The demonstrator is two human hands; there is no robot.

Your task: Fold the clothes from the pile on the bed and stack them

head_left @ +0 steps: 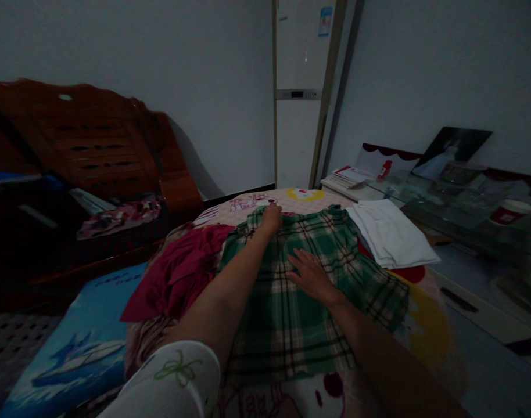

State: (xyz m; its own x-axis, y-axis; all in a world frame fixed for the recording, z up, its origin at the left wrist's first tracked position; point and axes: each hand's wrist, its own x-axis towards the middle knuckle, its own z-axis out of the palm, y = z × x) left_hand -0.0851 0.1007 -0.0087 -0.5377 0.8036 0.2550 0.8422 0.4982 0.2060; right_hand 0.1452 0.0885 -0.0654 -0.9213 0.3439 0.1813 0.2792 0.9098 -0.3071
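Note:
A green plaid shirt lies spread flat on a pink patterned cover. My left hand reaches to the shirt's far edge near the collar, its fingers closed on the cloth. My right hand lies flat on the middle of the shirt with the fingers spread. A crumpled dark red garment sits just left of the shirt. A folded white cloth rests to the shirt's right.
A dark wooden bench with a floral cloth stands at the left. A blue printed cushion lies at the lower left. A glass table with a cup, papers and a leaning picture is at the right. A tall white appliance stands behind.

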